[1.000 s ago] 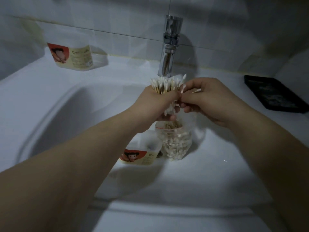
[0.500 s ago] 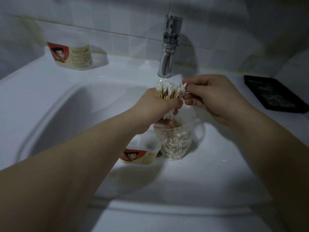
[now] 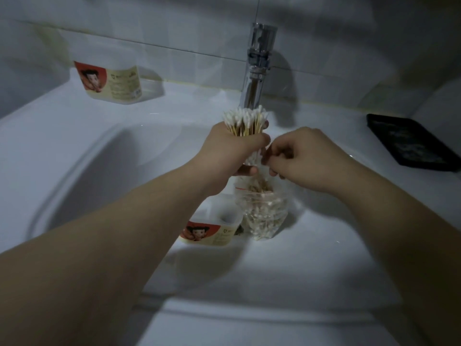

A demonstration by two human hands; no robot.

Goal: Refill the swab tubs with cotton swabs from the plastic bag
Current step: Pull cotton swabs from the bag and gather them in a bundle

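White washbasin [image 3: 99, 151], labelled swab tub [image 3: 212, 228] in the bowl touching an upright plastic bag of cotton swabs [image 3: 264, 216], second tub [image 3: 112, 81] on back-left ledge, chrome faucet [image 3: 257, 71] behind, black tray [image 3: 409, 143] on right ledge

We looked down on a white sink [image 3: 74, 171] in dim, bluish light, its basin deep and rounded, its front rim broad. 1 chrome tap [image 3: 257, 71] stood at the back, before a wall [image 3: 174, 28] of pale tiles with thin joints, and threw a shadow on them. On the ledge to the right lay 1 black tray [image 3: 409, 143].
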